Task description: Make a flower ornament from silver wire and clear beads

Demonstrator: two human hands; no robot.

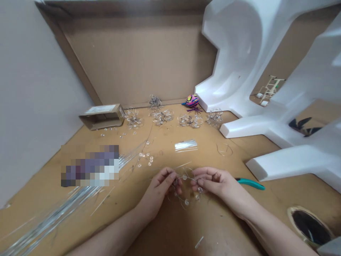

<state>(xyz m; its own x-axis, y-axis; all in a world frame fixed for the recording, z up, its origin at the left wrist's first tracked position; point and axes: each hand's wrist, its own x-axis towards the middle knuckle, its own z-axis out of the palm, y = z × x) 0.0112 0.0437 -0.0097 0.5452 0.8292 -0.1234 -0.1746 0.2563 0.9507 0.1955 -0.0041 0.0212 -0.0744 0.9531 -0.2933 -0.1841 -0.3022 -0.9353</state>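
- Head view, step in hand: the beaded wire piece sits between the two hands, just above the bench; the work looks like shaping or joining its thin wires. The next move probably calls for a steady pinch on one side and fine fingertip turning on the other.
- Head view, left hand: at the piece's 9 o'clock, thumb and fingers drawn together, pinching its wire.
- Head view, right hand: at 3 o'clock, thumb and forefinger likewise pinched on the wire, other fingers curled loosely.
- Head view, around the piece: short cut wires at 12 o'clock, loose beads near 10, a teal handle at 3, partly hidden by the right hand.
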